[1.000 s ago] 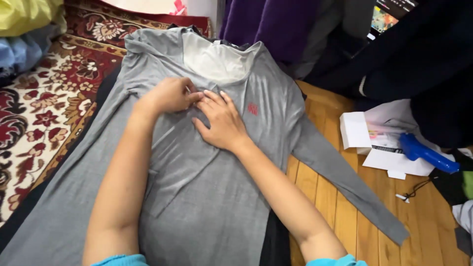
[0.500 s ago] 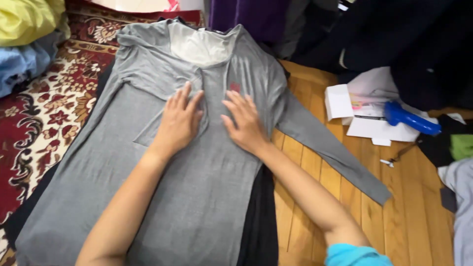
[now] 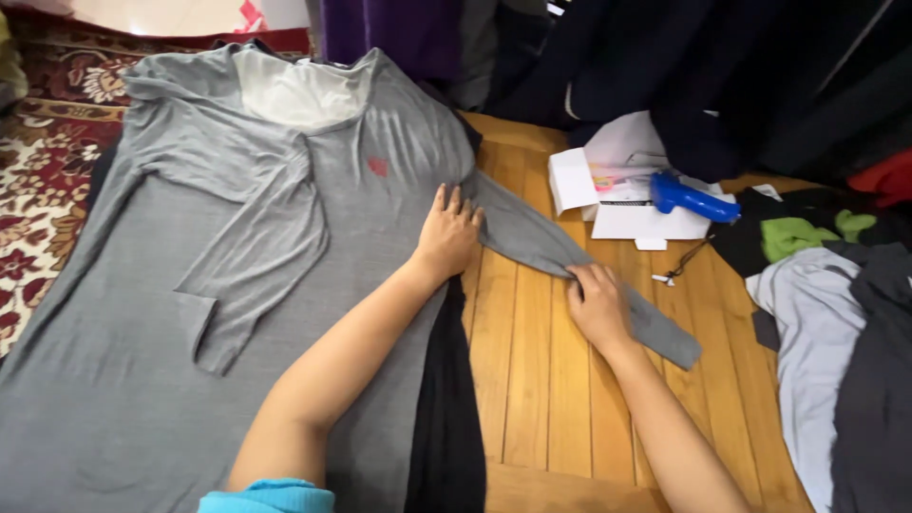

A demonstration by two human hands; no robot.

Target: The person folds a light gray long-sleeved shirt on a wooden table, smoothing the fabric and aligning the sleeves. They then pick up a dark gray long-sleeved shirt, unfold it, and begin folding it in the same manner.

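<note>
Moved off the chest, right hand grips the sleeve; left hand presses flat, fingers spread.

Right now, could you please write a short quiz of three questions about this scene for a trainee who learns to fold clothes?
1. True or false: the left hand rests flat on the body of the grey long-sleeved jersey garment.
2. What does the right hand hold?
A. the blue plastic tool
B. the garment's outstretched sleeve
C. the white paper sheets
3. Fill in: the other sleeve lies folded across the garment's ____.

Key
1. True.
2. B: the fingers close on the sleeve, which lies on the wooden plank floor.
3. Front.
</note>
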